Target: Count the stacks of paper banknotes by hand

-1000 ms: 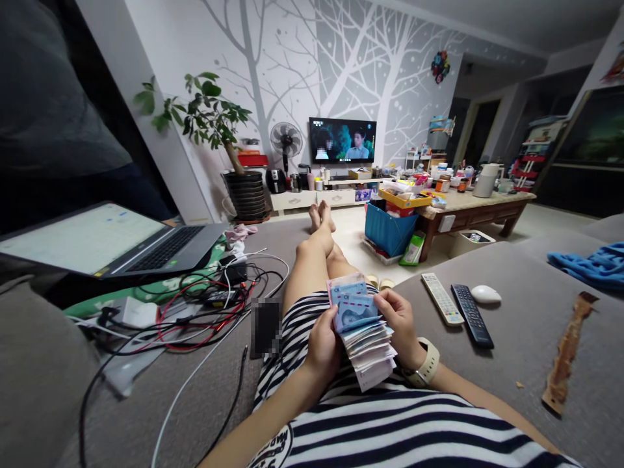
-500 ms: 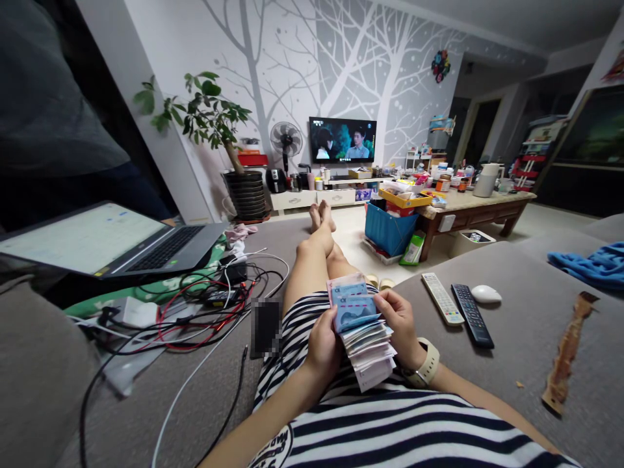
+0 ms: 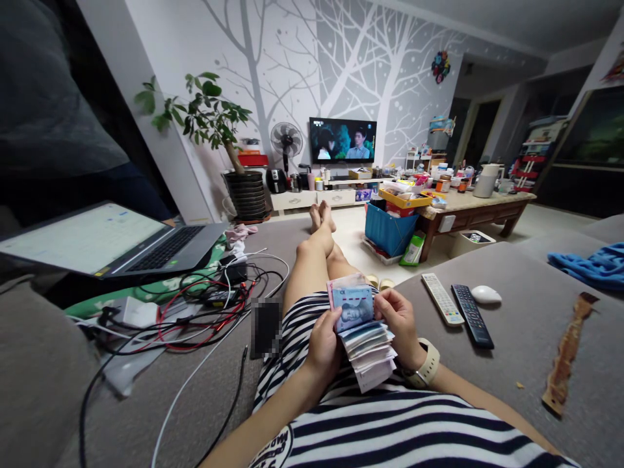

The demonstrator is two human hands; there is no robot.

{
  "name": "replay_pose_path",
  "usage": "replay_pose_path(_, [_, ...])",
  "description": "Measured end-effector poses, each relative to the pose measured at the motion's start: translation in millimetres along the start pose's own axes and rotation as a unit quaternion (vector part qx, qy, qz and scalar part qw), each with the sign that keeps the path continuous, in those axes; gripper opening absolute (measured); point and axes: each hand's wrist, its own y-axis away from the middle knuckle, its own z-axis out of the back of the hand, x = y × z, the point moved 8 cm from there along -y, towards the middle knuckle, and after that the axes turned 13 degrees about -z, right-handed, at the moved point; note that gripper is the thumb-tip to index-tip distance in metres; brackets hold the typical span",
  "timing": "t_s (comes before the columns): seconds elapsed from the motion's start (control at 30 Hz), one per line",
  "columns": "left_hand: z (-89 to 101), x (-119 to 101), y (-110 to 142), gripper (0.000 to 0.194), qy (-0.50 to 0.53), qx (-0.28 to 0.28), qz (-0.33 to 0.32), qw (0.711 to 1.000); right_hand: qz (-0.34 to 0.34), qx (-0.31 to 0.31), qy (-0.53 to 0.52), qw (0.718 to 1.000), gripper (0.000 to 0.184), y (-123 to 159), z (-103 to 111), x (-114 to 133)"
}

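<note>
A thick stack of banknotes [image 3: 363,331] is folded over in my lap, above my striped dress. My left hand [image 3: 322,344] grips the stack from the left, thumb pressed on the top notes. My right hand [image 3: 400,320], with a pale watch on the wrist, pinches the right edge of the upper notes. A blue note with a portrait faces up on top, and a pink one stands behind it. My bare legs stretch out ahead on the grey sofa.
An open laptop [image 3: 104,240] and a tangle of cables [image 3: 195,305] lie to my left, with a dark phone [image 3: 266,327] beside my hip. Two remotes [image 3: 455,304] and a white mouse [image 3: 485,294] lie to my right. A cluttered coffee table [image 3: 468,201] stands ahead.
The top blue note has been turned down onto the stack, so a different blue note face shows now. Both hands stay in the same place.
</note>
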Motion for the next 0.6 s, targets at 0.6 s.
replay_pose_path(0.6, [0.7, -7.0, 6.0, 0.025, -0.048, -0.071, 0.079, 0.993, -0.023, 0.006, 0.016, 1.000, 0.043, -4.1, -1.0, -6.0])
